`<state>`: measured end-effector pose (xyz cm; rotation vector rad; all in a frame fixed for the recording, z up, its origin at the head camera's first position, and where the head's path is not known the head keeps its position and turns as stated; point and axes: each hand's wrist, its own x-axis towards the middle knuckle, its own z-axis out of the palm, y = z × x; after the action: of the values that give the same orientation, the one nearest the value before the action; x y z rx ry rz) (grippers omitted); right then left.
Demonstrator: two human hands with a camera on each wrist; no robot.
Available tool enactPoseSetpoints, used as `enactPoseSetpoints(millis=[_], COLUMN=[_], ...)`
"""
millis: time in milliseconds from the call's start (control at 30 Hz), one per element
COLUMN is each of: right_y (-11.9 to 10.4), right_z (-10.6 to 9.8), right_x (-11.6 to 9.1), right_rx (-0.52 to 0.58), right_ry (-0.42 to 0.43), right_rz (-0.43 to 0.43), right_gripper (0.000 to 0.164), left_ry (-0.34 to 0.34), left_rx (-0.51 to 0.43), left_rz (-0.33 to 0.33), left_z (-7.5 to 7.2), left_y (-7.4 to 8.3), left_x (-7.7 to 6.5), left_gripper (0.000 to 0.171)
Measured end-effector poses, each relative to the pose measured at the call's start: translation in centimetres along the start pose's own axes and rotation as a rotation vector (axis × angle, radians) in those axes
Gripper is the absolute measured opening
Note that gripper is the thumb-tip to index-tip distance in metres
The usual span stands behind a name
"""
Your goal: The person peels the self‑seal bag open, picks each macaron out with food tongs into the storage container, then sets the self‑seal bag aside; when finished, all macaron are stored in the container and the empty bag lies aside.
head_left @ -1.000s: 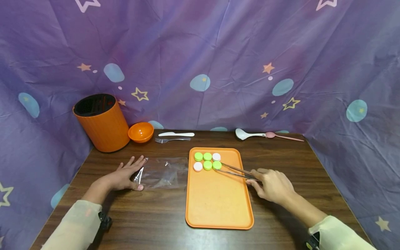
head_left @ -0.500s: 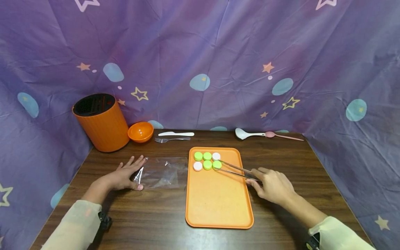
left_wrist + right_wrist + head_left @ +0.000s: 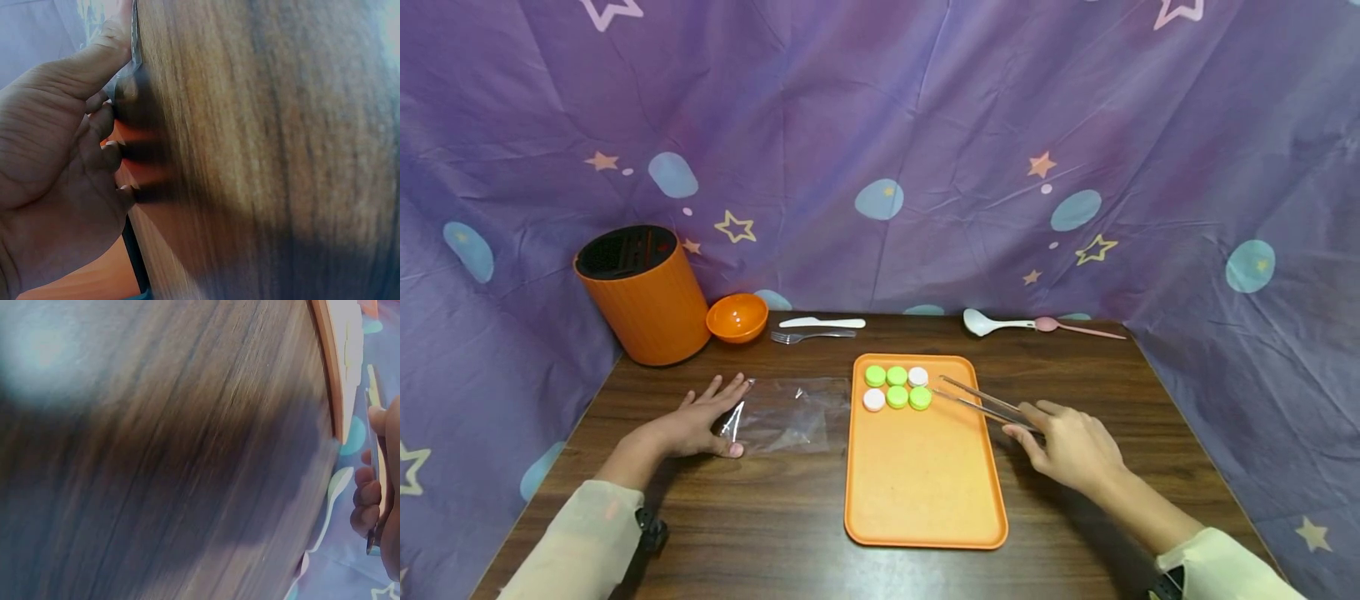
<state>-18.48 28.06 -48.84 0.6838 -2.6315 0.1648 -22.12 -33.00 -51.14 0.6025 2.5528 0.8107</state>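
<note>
My right hand [image 3: 1071, 446] grips metal tongs [image 3: 981, 404], whose arms stand apart with nothing between the tips. Those tips hover over the upper right of an orange tray [image 3: 925, 500], just right of the nearest green disc [image 3: 920, 398]. Several cap-like green discs and two white discs [image 3: 874, 400] sit there in two rows. My left hand [image 3: 696, 421], fingers spread, rests on the left edge of a clear plastic bag [image 3: 793, 417] lying flat beside the tray. In the right wrist view, curled fingers [image 3: 367, 503] wrap the tongs.
At the back left stand an orange knife block [image 3: 647, 308] and an orange bowl [image 3: 738, 318]. A white knife [image 3: 822, 322] and a fork [image 3: 812, 336] lie along the back edge. Further right lie a white ladle [image 3: 996, 322] and a pink spoon [image 3: 1078, 327].
The tongs' tips have come away from the green disc at the right, moving right and up with my right hand. The discs and my left hand have stayed in place.
</note>
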Motion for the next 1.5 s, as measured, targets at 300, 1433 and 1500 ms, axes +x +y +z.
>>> enactPoseSetpoints(millis=[300, 1433, 1500], right_y=[1.7, 5.5, 5.2], right_z=[-0.3, -0.8, -1.1], right_x=[-1.5, -4.4, -4.1], right_rx=[0.004, 0.015, 0.025], right_ry=[0.005, -0.205, -0.228], right_rz=[0.11, 0.482, 0.489], right_gripper=[0.035, 0.039, 0.041], left_ry=[-0.038, -0.029, -0.024], left_rx=[0.001, -0.012, 0.009], left_rz=[-0.074, -0.036, -0.039], left_z=[-0.9, -0.4, -0.3], left_y=[3.0, 1.4, 0.9], left_x=[-0.7, -0.4, -0.2], left_gripper=[0.123, 0.125, 0.125])
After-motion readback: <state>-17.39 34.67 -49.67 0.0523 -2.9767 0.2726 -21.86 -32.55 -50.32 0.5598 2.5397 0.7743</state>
